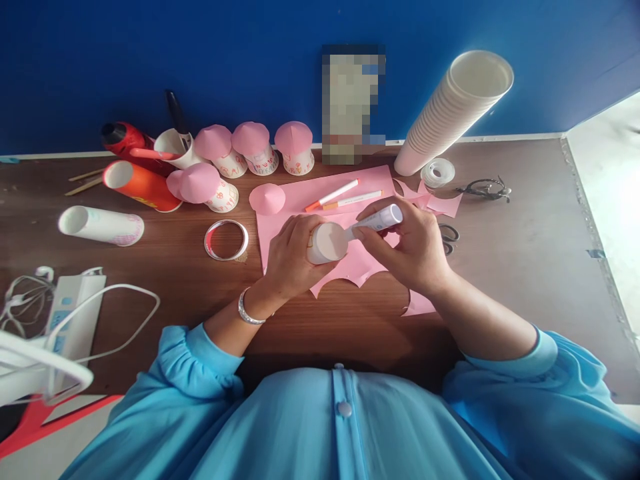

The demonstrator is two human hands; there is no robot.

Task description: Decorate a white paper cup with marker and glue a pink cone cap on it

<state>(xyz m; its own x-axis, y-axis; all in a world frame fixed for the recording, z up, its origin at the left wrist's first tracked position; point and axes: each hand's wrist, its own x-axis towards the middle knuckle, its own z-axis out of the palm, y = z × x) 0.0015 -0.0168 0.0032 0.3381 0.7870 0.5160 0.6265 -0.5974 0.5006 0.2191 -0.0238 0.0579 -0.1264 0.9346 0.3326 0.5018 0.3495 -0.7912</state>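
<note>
My left hand (295, 257) is wrapped round a small white paper cup (330, 243), its flat round end turned up towards me. A bit of drawn line shows on the cup's side by my fingers. Between the thumb and fingers of my right hand (413, 250) is a white glue tube (377, 221), slanted with its narrow tip at the cup's upper right edge. Both hands are above pink paper (345, 267) with rounded cut-outs. On that paper lie an orange-red marker (333, 195), a light orange marker (353, 199) and a loose pink cone (269, 199).
Several decorated cups with pink cone tops (251, 140) stand at the back left. A tall stack of paper cups (453, 110) leans at the back right, near clear tape (438, 173), eyeglasses (487, 189) and scissors (449, 237). A tape roll (227, 240) and power strip (77, 320) lie left.
</note>
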